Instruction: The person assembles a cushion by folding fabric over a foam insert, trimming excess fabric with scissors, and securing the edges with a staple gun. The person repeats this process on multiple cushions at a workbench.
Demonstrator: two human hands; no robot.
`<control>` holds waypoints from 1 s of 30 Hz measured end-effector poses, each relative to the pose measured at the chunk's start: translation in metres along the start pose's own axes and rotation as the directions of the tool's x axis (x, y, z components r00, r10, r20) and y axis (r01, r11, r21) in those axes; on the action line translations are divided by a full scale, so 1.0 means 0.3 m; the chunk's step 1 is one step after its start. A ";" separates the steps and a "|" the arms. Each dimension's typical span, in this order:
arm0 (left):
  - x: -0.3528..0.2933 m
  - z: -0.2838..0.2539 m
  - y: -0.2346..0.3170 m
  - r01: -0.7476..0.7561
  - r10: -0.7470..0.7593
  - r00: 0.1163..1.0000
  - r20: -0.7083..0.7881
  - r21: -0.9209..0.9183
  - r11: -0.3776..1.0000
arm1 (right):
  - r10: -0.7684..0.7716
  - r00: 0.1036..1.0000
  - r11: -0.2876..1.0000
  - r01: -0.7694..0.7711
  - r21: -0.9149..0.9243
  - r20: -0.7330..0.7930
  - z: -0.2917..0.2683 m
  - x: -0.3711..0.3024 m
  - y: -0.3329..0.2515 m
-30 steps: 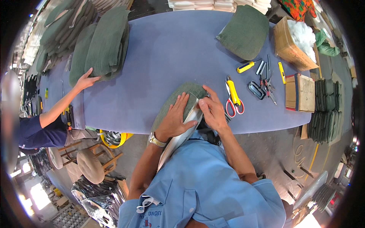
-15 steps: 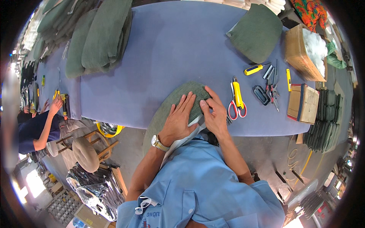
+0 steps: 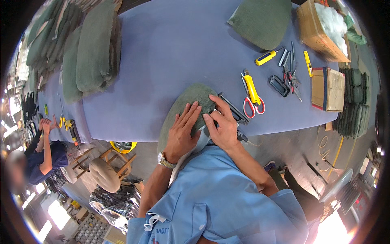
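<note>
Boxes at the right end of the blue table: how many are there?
2: a cardboard box holding white stuffing, and a smaller box just below it in the picture. Others could be hidden behind them.

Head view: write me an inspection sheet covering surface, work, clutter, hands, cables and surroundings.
Surface: smooth blue-grey table; damage, nothing seen.
Job's things: rounded dark green fabric piece with a pale edge, overhanging the table's near side.
Clutter: yellow-handled screwdriver, red-and-white-handled scissors, small black oval tray, slim yellow knife; long black tool, partly hidden.
Hands: left hand flat on the fabric piece; right hand at its right edge, fingers bent.
Cables: thin pale looped line on the grey floor; hose or cable, cannot tell.
Surroundings: co-worker in dark blue shirt at left; stacked dark green cushions; brown cardboard box of white stuffing.
</note>
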State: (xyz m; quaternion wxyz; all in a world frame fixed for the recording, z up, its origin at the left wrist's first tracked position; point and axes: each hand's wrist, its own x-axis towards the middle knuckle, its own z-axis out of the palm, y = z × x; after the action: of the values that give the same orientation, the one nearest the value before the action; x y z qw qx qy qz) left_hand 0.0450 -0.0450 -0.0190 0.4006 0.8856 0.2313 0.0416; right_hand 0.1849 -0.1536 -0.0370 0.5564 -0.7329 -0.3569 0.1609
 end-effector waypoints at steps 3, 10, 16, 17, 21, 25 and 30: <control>0.002 -0.004 -0.006 0.003 -0.003 1.000 -0.013 -0.001 1.000 | -0.104 0.993 0.983 0.093 -0.158 -0.062 0.006 0.005 -0.022; 0.008 -0.004 -0.003 0.014 -0.014 1.000 0.002 0.007 1.000 | -0.134 0.991 0.980 0.129 -0.153 -0.027 0.007 0.009 -0.015; 0.003 0.002 -0.006 -0.004 0.004 1.000 -0.015 0.015 1.000 | -0.052 0.998 0.997 0.049 -0.059 -0.041 0.010 -0.002 -0.019; 0.002 0.002 -0.008 -0.010 0.011 1.000 -0.018 0.020 1.000 | -0.038 0.998 0.998 0.036 -0.051 -0.040 0.013 -0.009 -0.017; 0.014 -0.013 0.019 -0.045 0.048 0.999 -0.026 0.100 0.994 | 0.013 0.999 1.000 -0.012 0.004 -0.038 0.021 -0.019 -0.028; 0.001 0.006 -0.007 -0.029 0.031 0.998 -0.059 0.040 0.999 | -0.002 1.000 1.000 0.003 -0.026 0.008 0.018 -0.020 -0.036; 0.015 -0.008 0.006 -0.066 0.070 0.996 -0.049 0.086 0.994 | 0.052 0.999 0.998 -0.052 0.030 0.001 0.018 -0.021 -0.028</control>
State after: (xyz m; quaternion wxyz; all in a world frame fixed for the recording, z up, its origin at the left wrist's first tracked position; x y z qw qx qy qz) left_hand 0.0491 -0.0423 -0.0167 0.3552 0.9076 0.2129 0.0686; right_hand 0.1742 -0.1532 -0.0321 0.5629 -0.7334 -0.3355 0.1809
